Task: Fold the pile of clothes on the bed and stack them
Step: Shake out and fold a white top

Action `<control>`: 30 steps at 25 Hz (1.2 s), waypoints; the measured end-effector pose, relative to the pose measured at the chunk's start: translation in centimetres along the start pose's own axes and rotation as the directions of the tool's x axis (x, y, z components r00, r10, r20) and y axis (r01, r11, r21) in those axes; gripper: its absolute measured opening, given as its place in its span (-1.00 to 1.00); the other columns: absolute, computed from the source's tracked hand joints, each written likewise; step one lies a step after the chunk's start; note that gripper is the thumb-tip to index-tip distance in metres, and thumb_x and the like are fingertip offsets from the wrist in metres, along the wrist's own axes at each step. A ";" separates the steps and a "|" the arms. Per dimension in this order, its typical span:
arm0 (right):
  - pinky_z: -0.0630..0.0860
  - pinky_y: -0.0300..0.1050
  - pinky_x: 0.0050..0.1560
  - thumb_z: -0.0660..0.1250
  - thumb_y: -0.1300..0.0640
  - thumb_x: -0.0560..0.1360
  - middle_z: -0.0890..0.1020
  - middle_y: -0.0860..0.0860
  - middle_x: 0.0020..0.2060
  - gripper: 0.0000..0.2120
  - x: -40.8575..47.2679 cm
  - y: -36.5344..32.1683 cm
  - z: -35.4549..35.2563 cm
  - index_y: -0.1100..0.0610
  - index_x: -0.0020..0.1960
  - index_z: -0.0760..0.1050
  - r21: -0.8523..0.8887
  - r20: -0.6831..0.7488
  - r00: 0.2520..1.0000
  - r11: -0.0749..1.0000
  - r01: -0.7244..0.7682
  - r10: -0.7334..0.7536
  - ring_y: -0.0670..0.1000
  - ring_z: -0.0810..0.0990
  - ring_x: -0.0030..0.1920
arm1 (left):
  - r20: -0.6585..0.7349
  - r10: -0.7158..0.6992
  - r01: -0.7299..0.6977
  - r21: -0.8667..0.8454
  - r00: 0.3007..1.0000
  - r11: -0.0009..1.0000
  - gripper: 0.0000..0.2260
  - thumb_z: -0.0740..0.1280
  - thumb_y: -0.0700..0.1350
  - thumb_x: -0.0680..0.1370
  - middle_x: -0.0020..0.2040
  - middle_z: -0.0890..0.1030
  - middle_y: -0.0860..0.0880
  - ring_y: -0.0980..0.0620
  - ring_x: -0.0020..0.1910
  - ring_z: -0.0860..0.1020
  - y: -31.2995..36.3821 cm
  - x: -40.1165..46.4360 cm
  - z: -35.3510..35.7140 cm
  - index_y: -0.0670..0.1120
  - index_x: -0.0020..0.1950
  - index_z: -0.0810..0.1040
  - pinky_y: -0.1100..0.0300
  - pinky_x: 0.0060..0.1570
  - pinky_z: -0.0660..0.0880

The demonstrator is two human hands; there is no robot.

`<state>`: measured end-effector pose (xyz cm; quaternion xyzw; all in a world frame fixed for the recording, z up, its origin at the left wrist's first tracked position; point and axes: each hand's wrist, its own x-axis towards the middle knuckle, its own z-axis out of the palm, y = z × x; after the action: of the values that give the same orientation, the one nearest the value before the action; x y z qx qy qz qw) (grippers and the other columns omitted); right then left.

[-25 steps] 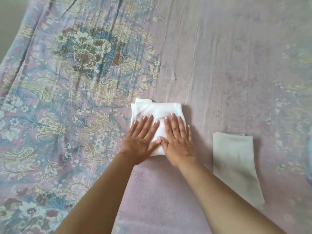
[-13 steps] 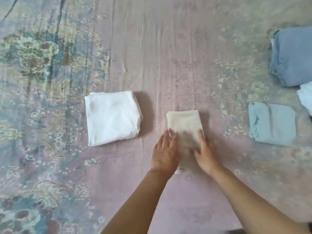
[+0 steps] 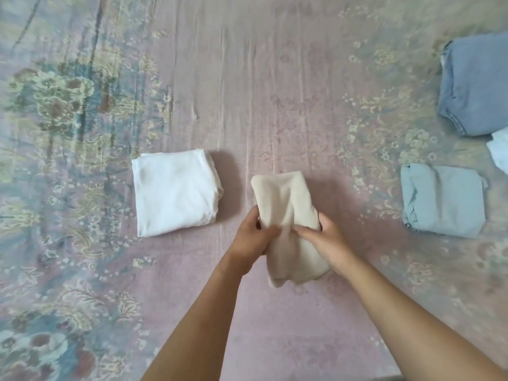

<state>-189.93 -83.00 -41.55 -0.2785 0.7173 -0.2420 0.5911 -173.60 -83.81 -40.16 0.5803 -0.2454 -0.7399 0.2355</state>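
A folded cream garment (image 3: 286, 199) lies in the middle of the bed, its near part bunched and raised. My left hand (image 3: 254, 237) grips its left edge and my right hand (image 3: 320, 237) grips its right edge, thumbs on top of the cloth. A folded white garment (image 3: 174, 192) lies flat just to the left, apart from both hands. At the right lie a folded light blue garment (image 3: 442, 199) and, further back, folded blue denim (image 3: 475, 83).
The bed is covered by a pink floral sheet (image 3: 275, 92). A corner of a white cloth (image 3: 500, 149) shows at the right edge, between the denim and the light blue garment.
My hands left the white garment and went right to the cream one. They pressed flat on it half a second ago and now grip its sides, lifting it. The view shifted right.
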 end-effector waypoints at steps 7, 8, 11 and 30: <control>0.57 -0.06 -0.05 0.35 0.15 0.51 0.67 -0.03 -0.09 -0.92 -1.3 -9.3 10.6 0.05 0.00 0.51 -0.068 0.219 0.951 0.969 0.238 -0.218 -0.05 0.65 -0.09 | -0.263 0.249 -0.251 0.027 0.932 0.968 -0.66 0.38 -0.04 0.40 0.02 0.56 -0.16 -0.03 -0.06 0.58 5.7 -5.4 -11.7 0.12 0.16 0.51 -0.07 -0.11 0.52; 0.57 -0.01 -0.01 0.36 0.14 0.51 0.67 -0.01 -0.09 -0.92 -1.1 -9.8 12.4 0.07 0.00 0.51 -0.076 0.224 0.948 0.965 0.249 -0.227 0.00 0.65 -0.07 | -0.281 0.245 -0.257 -0.008 0.928 0.966 -0.66 0.37 -0.05 0.39 0.00 0.57 -0.14 0.00 -0.09 0.58 6.3 -5.5 -13.4 0.13 0.16 0.50 -0.02 -0.14 0.50; 0.54 0.03 0.06 0.40 0.15 0.47 0.67 -0.03 -0.09 -0.88 0.4 -11.8 15.5 0.03 0.00 0.53 -0.211 0.291 0.916 0.915 0.345 -0.278 0.01 0.64 -0.06 | -0.329 0.198 -0.270 -0.189 0.923 0.944 -0.70 0.37 -0.21 0.44 -0.04 0.58 -0.06 0.02 -0.11 0.59 6.1 -5.1 -15.7 0.05 0.12 0.44 0.06 -0.23 0.54; 0.52 -0.08 -0.09 0.41 0.18 0.47 0.64 0.10 -0.07 -0.89 4.9 -6.2 16.9 0.16 -0.05 0.52 0.178 -0.107 0.993 0.981 0.072 -0.053 0.07 0.60 -0.06 | -0.645 0.238 0.006 0.353 0.726 0.936 -0.87 0.26 -0.21 0.55 -0.25 0.46 0.03 0.01 -0.25 0.44 4.2 -1.3 -21.2 -0.17 0.08 0.49 0.33 -0.39 0.31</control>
<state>-173.31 -91.13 -43.96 -0.2331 0.7122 -0.3386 0.5690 -152.36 -88.17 -40.89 0.8240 -0.2995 -0.4084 0.2542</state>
